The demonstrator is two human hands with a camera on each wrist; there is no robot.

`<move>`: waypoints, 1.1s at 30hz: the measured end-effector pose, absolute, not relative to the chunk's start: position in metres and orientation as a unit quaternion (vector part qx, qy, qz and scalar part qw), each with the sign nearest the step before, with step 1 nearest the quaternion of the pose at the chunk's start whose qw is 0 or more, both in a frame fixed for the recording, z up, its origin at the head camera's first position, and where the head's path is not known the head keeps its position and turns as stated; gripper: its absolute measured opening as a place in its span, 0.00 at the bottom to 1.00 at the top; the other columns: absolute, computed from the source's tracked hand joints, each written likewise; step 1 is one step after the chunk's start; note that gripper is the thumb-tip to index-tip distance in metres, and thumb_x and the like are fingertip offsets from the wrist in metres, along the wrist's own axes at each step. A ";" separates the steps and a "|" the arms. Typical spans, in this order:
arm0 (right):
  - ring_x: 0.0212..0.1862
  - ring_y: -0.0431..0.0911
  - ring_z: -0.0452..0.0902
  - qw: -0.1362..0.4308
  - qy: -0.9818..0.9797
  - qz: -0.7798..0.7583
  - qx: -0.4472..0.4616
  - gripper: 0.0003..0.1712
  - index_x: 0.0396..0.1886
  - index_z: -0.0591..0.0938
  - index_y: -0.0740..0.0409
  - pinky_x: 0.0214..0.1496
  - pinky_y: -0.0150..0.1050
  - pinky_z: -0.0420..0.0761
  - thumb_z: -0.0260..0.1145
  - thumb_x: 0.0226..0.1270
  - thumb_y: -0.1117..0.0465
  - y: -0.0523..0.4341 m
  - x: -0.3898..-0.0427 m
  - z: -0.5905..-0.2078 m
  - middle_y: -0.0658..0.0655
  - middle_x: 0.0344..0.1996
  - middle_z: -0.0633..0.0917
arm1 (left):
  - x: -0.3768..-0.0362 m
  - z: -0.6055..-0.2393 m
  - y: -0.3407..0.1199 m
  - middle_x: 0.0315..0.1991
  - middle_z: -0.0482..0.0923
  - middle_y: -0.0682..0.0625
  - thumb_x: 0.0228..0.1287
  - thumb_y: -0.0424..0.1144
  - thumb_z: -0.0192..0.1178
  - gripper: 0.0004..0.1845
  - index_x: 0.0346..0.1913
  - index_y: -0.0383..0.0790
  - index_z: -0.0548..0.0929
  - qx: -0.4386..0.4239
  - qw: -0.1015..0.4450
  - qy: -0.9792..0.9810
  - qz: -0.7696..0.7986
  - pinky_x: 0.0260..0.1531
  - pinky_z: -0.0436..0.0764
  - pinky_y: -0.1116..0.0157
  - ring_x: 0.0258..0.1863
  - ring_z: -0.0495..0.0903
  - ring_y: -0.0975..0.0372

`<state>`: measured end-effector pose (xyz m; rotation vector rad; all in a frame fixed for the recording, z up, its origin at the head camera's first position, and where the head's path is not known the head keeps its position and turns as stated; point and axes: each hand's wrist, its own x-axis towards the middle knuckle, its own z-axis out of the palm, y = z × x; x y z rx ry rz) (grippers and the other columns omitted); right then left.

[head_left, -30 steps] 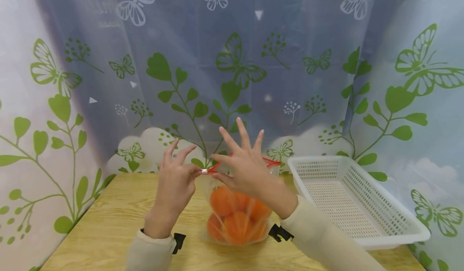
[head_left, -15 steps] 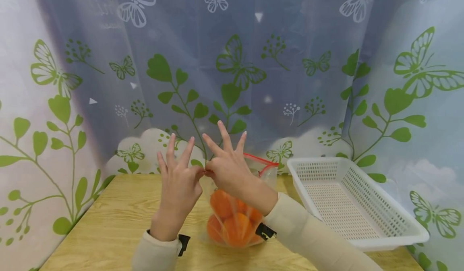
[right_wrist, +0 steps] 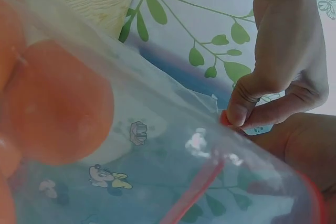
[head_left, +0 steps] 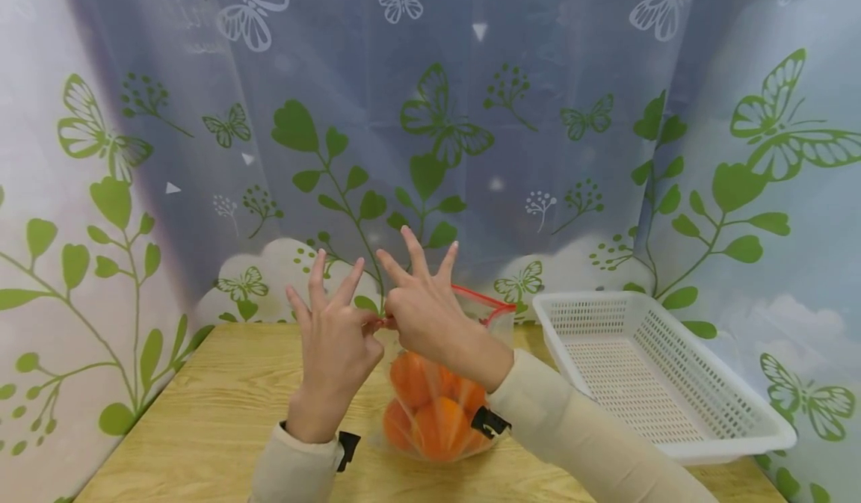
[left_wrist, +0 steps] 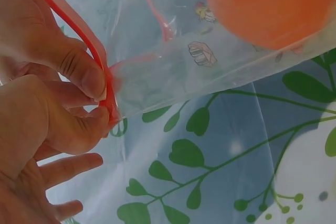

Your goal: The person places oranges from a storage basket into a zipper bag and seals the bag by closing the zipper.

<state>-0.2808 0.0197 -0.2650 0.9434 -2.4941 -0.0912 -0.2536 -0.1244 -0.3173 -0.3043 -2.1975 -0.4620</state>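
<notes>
A clear zipper bag (head_left: 501, 332) stands upright on the table, several oranges (head_left: 440, 424) inside it. Its red zip strip (head_left: 484, 295) runs along the top, and the two sides stand apart at the right end. My left hand (head_left: 334, 346) pinches the strip's left corner between thumb and index finger, its other fingers spread upward. Right beside it, my right hand (head_left: 433, 316) pinches the same strip, other fingers raised. Both thumbs (left_wrist: 90, 81) meet at the red corner (left_wrist: 111, 111) in the left wrist view. The white slider seen earlier is mostly hidden by fingers.
A white perforated plastic basket (head_left: 646, 372) sits at the right of the wooden table (head_left: 202, 413). Behind and on both sides hangs a curtain (head_left: 350, 54) printed with leaves and butterflies.
My right hand has moved left from over the bag's mouth to the left corner and now pinches the strip there. My left hand still grips that corner.
</notes>
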 end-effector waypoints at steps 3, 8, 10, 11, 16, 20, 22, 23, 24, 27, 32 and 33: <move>0.84 0.66 0.35 0.221 -0.914 -0.043 0.337 0.04 0.28 0.93 0.43 0.65 0.90 0.49 0.81 0.55 0.58 0.019 -0.281 -0.263 0.56 0.81 0.64 | -0.254 -0.317 -0.124 0.70 0.77 0.44 0.45 0.23 0.71 0.11 0.20 0.45 0.93 -0.114 0.421 -0.880 -0.186 0.66 0.42 0.16 0.83 0.47 0.40; 0.85 0.65 0.34 0.201 -0.923 -0.053 0.324 0.04 0.28 0.93 0.42 0.66 0.90 0.48 0.80 0.58 0.58 0.020 -0.281 -0.260 0.55 0.81 0.62 | -0.254 -0.318 -0.125 0.71 0.77 0.45 0.43 0.21 0.70 0.13 0.20 0.44 0.93 -0.109 0.419 -0.881 -0.189 0.66 0.42 0.16 0.83 0.48 0.39; 0.85 0.65 0.33 0.196 -0.924 -0.052 0.323 0.04 0.29 0.93 0.42 0.66 0.90 0.48 0.79 0.59 0.58 0.021 -0.281 -0.260 0.55 0.81 0.62 | -0.255 -0.317 -0.126 0.71 0.76 0.45 0.43 0.20 0.69 0.13 0.20 0.44 0.93 -0.108 0.417 -0.882 -0.191 0.66 0.42 0.16 0.83 0.47 0.39; 0.85 0.65 0.33 0.195 -0.924 -0.050 0.324 0.03 0.29 0.93 0.42 0.66 0.90 0.47 0.79 0.59 0.58 0.021 -0.282 -0.259 0.55 0.81 0.62 | -0.255 -0.317 -0.126 0.71 0.76 0.45 0.42 0.20 0.69 0.13 0.20 0.43 0.93 -0.108 0.416 -0.882 -0.192 0.66 0.41 0.16 0.83 0.47 0.39; 0.85 0.64 0.33 0.189 -0.926 -0.042 0.325 0.03 0.29 0.93 0.43 0.66 0.90 0.45 0.79 0.60 0.59 0.025 -0.283 -0.258 0.55 0.81 0.63 | -0.255 -0.316 -0.130 0.71 0.76 0.45 0.41 0.19 0.66 0.14 0.19 0.43 0.92 -0.103 0.412 -0.884 -0.197 0.65 0.41 0.16 0.83 0.46 0.40; 0.85 0.63 0.33 0.183 -0.930 -0.039 0.315 0.04 0.27 0.93 0.42 0.67 0.89 0.43 0.78 0.62 0.56 0.028 -0.284 -0.259 0.54 0.81 0.63 | -0.255 -0.317 -0.133 0.71 0.76 0.45 0.41 0.19 0.65 0.14 0.18 0.43 0.92 -0.096 0.413 -0.883 -0.202 0.66 0.40 0.17 0.83 0.45 0.41; 0.85 0.63 0.32 0.182 -0.932 -0.038 0.312 0.04 0.27 0.93 0.42 0.67 0.89 0.43 0.78 0.63 0.54 0.030 -0.284 -0.259 0.54 0.81 0.63 | -0.255 -0.317 -0.134 0.71 0.76 0.45 0.42 0.19 0.64 0.14 0.18 0.42 0.92 -0.094 0.412 -0.883 -0.204 0.67 0.39 0.17 0.84 0.45 0.42; 0.85 0.63 0.32 0.181 -0.932 -0.038 0.311 0.04 0.28 0.93 0.41 0.67 0.89 0.42 0.78 0.63 0.54 0.031 -0.284 -0.260 0.54 0.81 0.63 | -0.255 -0.317 -0.134 0.71 0.76 0.45 0.42 0.19 0.65 0.14 0.18 0.42 0.92 -0.094 0.411 -0.883 -0.203 0.67 0.39 0.17 0.84 0.45 0.42; 0.85 0.63 0.32 0.182 -0.932 -0.038 0.311 0.04 0.28 0.93 0.41 0.67 0.89 0.42 0.78 0.63 0.54 0.031 -0.284 -0.259 0.54 0.81 0.63 | -0.255 -0.316 -0.134 0.72 0.76 0.45 0.42 0.19 0.65 0.14 0.18 0.42 0.92 -0.094 0.410 -0.884 -0.203 0.67 0.39 0.17 0.84 0.45 0.42; 0.85 0.63 0.33 0.186 -0.930 -0.039 0.315 0.04 0.28 0.93 0.41 0.66 0.90 0.43 0.78 0.63 0.54 0.033 -0.285 -0.259 0.55 0.81 0.64 | -0.255 -0.315 -0.135 0.72 0.75 0.45 0.42 0.20 0.66 0.14 0.19 0.42 0.92 -0.093 0.408 -0.886 -0.202 0.67 0.40 0.17 0.84 0.45 0.41; 0.85 0.63 0.34 0.187 -0.931 -0.043 0.311 0.04 0.28 0.93 0.41 0.66 0.90 0.43 0.77 0.63 0.52 0.035 -0.286 -0.260 0.55 0.80 0.64 | -0.256 -0.315 -0.137 0.72 0.75 0.45 0.42 0.20 0.67 0.13 0.20 0.42 0.92 -0.092 0.404 -0.887 -0.205 0.67 0.39 0.17 0.83 0.45 0.41; 0.85 0.63 0.34 0.186 -0.931 -0.044 0.310 0.04 0.28 0.93 0.41 0.67 0.90 0.43 0.77 0.63 0.52 0.036 -0.286 -0.260 0.54 0.80 0.64 | -0.256 -0.315 -0.137 0.72 0.75 0.45 0.42 0.20 0.67 0.12 0.20 0.41 0.92 -0.092 0.404 -0.887 -0.205 0.67 0.39 0.17 0.83 0.45 0.41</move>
